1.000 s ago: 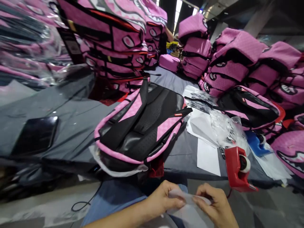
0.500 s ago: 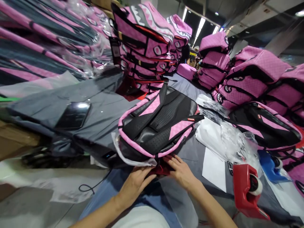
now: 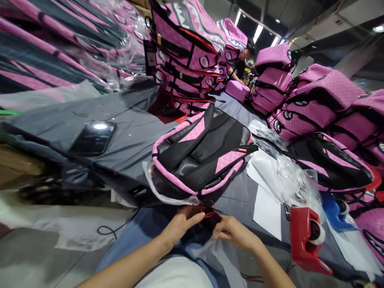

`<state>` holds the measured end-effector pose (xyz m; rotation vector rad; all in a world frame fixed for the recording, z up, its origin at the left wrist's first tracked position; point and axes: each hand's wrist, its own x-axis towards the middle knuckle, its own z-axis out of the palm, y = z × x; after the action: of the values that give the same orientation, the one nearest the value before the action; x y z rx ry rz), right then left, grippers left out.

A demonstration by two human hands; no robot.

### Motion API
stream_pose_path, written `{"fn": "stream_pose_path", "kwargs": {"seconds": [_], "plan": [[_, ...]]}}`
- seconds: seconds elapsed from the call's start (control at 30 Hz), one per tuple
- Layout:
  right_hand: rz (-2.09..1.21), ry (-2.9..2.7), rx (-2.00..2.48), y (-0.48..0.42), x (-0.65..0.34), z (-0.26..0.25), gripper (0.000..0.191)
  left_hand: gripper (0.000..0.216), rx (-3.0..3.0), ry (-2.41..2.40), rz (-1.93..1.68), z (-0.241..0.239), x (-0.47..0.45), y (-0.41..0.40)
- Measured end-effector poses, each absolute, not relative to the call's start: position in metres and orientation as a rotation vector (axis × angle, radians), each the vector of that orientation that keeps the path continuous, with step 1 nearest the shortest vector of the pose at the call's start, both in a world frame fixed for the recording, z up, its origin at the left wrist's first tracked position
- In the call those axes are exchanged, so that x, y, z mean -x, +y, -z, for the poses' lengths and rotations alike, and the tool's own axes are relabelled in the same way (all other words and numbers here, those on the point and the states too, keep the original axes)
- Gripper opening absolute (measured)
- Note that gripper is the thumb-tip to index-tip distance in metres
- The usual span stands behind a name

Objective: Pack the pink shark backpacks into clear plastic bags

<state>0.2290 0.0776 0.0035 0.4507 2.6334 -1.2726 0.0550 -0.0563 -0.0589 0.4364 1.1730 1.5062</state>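
A pink and black backpack (image 3: 201, 156) lies back side up on the grey table (image 3: 126, 128), its near end at the table edge. Just below that end, my left hand (image 3: 180, 226) has its fingers curled round a dark part with a thin red cord loop (image 3: 208, 208). My right hand (image 3: 235, 232) is closed in a pinch on a clear plastic bag (image 3: 220, 256) that hangs toward my lap. The two hands are a few centimetres apart.
Stacks of pink backpacks (image 3: 192, 52) stand behind and right (image 3: 318, 100). A second backpack (image 3: 333, 160) lies at right, with crumpled plastic and white sheets (image 3: 268, 210). A red tape dispenser (image 3: 306, 240) and a dark phone (image 3: 93, 138) sit on the table. A person (image 3: 241, 64) is far back.
A second ago both hands held a clear bag low in front of me. They rose to the backpack's near end, then drew back slightly, with the red cord loop now showing.
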Motion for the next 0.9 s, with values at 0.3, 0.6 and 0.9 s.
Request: {"fn": "stream_pose_path", "kwargs": {"seconds": [0.3,0.6,0.9], "plan": [[1.581,2.546,-1.052,0.11,-0.319,-0.103,0.034,0.061,-0.442,1.079,-1.472,0.059,-0.05,-0.065],[0.628,2.573,-1.091,0.115,-0.263,-0.077,0.031,0.051,-0.348,1.222,-1.532,0.065,-0.062,-0.054],[1.092,2.769,-0.713,0.099,-0.166,-0.022,0.037,0.052,-0.776,1.288,-1.343,0.069,-0.076,-0.088]]}}
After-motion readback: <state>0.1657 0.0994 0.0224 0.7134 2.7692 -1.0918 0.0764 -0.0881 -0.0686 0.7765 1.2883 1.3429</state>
